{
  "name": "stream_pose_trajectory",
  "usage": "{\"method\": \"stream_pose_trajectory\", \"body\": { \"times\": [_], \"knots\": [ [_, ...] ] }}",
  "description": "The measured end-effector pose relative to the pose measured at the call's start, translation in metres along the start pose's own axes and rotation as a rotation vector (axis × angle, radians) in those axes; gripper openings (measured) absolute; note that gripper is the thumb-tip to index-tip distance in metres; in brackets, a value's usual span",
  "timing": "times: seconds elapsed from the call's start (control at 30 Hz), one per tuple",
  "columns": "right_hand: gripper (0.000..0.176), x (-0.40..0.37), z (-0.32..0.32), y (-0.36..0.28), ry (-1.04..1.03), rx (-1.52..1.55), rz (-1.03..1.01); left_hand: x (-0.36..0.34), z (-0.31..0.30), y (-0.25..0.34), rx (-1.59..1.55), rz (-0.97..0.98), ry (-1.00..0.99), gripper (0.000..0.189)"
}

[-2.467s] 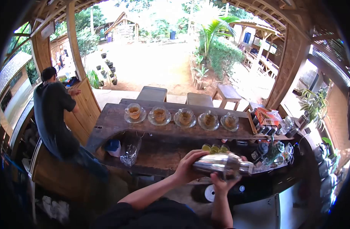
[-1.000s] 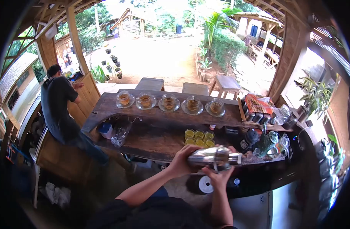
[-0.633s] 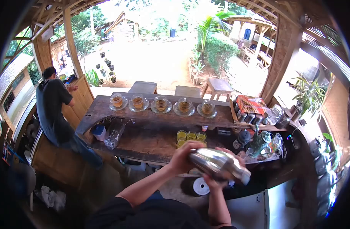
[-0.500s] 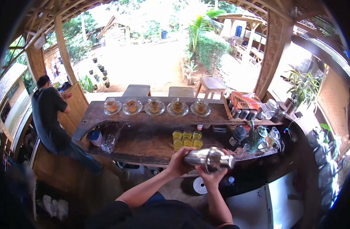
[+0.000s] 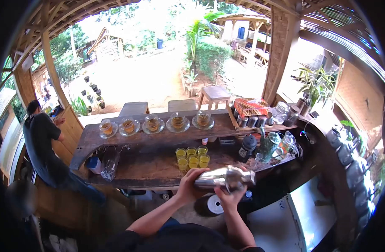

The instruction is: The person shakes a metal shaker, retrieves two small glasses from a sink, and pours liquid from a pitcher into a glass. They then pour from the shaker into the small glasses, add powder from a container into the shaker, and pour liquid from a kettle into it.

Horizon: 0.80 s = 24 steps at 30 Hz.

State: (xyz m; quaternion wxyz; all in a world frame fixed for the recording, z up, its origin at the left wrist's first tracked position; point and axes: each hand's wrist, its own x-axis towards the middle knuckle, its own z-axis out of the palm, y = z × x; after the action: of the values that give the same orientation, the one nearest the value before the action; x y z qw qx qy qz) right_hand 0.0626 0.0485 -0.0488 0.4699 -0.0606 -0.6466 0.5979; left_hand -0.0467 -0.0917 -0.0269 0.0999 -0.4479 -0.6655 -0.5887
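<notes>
A shiny metal cocktail shaker [image 5: 212,178] lies on its side in the air, its narrow cap end pointing right. My left hand [image 5: 190,185] is wrapped round its wide base end. Under the cap end, my right hand [image 5: 231,198] grips it from below; some of those fingers are hidden behind the metal. Just beyond the shaker, several small glasses of yellow-green liquid [image 5: 193,161] stand grouped on the lower wooden counter [image 5: 150,170]. A row of clear cups of amber drink on saucers [image 5: 152,124] lines the raised shelf behind them.
At right on the counter stand a green teapot [image 5: 271,148], a dark grinder-like jar [image 5: 247,147] and a tray with jars and an orange patterned box [image 5: 250,107]. Another person [image 5: 43,143] leans at the left partition. A white appliance [image 5: 273,229] sits low at right.
The view has turned a little to the right, so the counter and its glasses appear shifted left. Both hands still hold the shaker, which sits at a slightly different tilt.
</notes>
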Motion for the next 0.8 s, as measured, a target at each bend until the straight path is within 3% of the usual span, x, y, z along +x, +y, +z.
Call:
{"method": "stream_pose_trajectory", "body": {
  "times": [0.03,0.07,0.1,0.13,0.2,0.27,0.33,0.4,0.43,0.47,0.53,0.57,0.63,0.67,0.73,0.8],
  "knots": [
    [0.120,0.006,0.006,-0.024,-0.001,0.205,-0.154,0.010,-0.004,0.021,0.019,0.115,0.009,0.062],
    [0.124,0.014,0.011,-0.052,-0.005,0.406,-0.307,0.023,-0.008,0.035,0.010,0.111,0.003,0.062],
    [0.130,0.022,0.004,-0.059,-0.007,0.304,-0.553,0.037,-0.013,0.047,-0.008,0.300,-0.024,0.062],
    [0.130,0.026,0.004,-0.086,-0.054,0.317,-0.614,0.048,-0.018,0.058,-0.022,0.491,-0.047,0.063],
    [0.128,0.024,0.006,-0.099,-0.003,0.322,-0.620,0.054,-0.019,0.065,-0.012,0.523,-0.052,0.061],
    [0.128,0.024,0.011,-0.061,0.024,0.242,-0.557,0.046,-0.015,0.053,-0.067,0.324,-0.055,0.064],
    [0.123,-0.004,-0.001,-0.004,0.000,0.003,-0.216,0.017,-0.010,0.020,-0.005,0.038,-0.100,0.066],
    [0.119,-0.022,0.010,0.004,0.091,0.224,0.256,-0.030,0.002,-0.025,0.015,-0.115,-0.067,0.064],
    [0.118,-0.028,0.012,0.003,0.125,0.336,0.290,-0.023,0.002,-0.019,0.010,-0.105,-0.069,0.064],
    [0.120,-0.034,-0.001,0.020,0.047,0.160,0.087,-0.017,-0.002,-0.010,0.005,-0.094,-0.106,0.064],
    [0.126,-0.006,0.000,-0.020,-0.084,0.482,-0.201,-0.001,-0.013,0.021,0.002,-0.095,-0.138,0.063],
    [0.133,-0.001,0.003,-0.058,0.012,0.479,-0.183,0.013,-0.016,0.043,-0.020,0.038,-0.130,0.061],
    [0.134,0.014,0.001,-0.076,0.005,0.441,-0.507,0.037,-0.019,0.074,-0.040,0.280,-0.108,0.058],
    [0.133,0.018,0.001,-0.087,-0.028,0.413,-0.629,0.043,-0.016,0.074,-0.060,0.284,-0.108,0.058],
    [0.125,0.023,0.012,-0.082,-0.101,0.329,-0.675,0.046,-0.018,0.070,-0.124,0.291,-0.061,0.058],
    [0.114,0.012,0.004,-0.042,-0.160,0.245,-0.379,0.017,-0.011,0.031,-0.089,0.215,-0.061,0.063]
  ]
}}
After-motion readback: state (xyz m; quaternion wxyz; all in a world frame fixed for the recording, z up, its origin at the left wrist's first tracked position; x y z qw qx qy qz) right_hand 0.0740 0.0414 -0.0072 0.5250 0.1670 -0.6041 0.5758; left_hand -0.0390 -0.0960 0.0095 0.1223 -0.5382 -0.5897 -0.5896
